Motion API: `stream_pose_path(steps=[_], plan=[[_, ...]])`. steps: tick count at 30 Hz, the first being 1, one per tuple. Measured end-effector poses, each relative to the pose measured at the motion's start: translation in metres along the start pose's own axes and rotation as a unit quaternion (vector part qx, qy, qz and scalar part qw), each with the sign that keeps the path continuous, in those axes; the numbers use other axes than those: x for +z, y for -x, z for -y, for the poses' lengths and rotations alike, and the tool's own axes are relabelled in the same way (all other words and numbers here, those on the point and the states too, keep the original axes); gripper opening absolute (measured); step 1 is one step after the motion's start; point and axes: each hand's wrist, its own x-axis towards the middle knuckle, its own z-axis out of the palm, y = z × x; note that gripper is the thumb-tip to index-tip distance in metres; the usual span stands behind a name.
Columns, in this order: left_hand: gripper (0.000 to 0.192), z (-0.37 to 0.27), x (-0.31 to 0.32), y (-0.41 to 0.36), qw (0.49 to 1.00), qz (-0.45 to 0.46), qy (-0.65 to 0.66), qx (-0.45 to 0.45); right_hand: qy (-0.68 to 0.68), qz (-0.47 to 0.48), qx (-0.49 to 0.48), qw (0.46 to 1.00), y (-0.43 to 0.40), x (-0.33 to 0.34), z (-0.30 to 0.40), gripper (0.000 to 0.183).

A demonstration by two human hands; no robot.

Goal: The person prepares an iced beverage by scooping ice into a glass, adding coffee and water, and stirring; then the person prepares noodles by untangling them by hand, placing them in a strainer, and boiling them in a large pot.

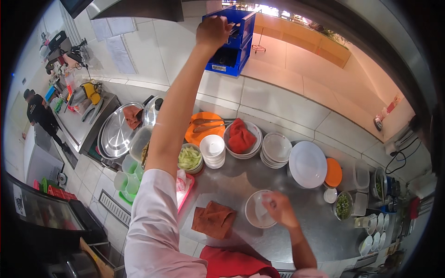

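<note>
My left hand (pixel 213 30) reaches up to the upper of two stacked blue plastic bins (pixel 247 29), its fingers at utensils inside; whether it grips one is hidden. My right hand (pixel 281 208) is over the right side of a white bowl (pixel 253 217) on the steel counter, blurred, with a whitish thing near its fingers that I cannot make out. To the left of the bowl lies a folded brown cloth (pixel 213 220). Behind it stand stacked small white bowls (pixel 212 147), bowls with a red cloth (pixel 240 137) on top, and more stacked bowls (pixel 277 147).
An orange plate (pixel 205 129) with utensils and a tub of sliced green vegetable (pixel 190 158) stand at the back left. Large white plates (pixel 308 164) and a bowl of chopped greens (pixel 343 205) are on the right. A person (pixel 41 113) stands far left.
</note>
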Motion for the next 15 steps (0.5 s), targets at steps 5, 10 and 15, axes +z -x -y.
stream_pose_path(steps=[5,10,15], plan=[[0.023,-0.01,0.071,-0.067,0.972,0.199,-0.121,-0.038,-0.123,-0.062,0.169,0.976,0.1,0.01,-0.026,0.022],[0.02,0.026,0.095,-0.061,0.986,0.037,-0.142,0.081,-0.243,-0.093,0.283,0.923,0.139,0.013,-0.033,0.023],[0.021,-0.006,0.029,-0.061,0.97,0.072,-0.221,0.077,-0.157,-0.082,0.239,0.955,0.139,-0.007,-0.022,0.025]])
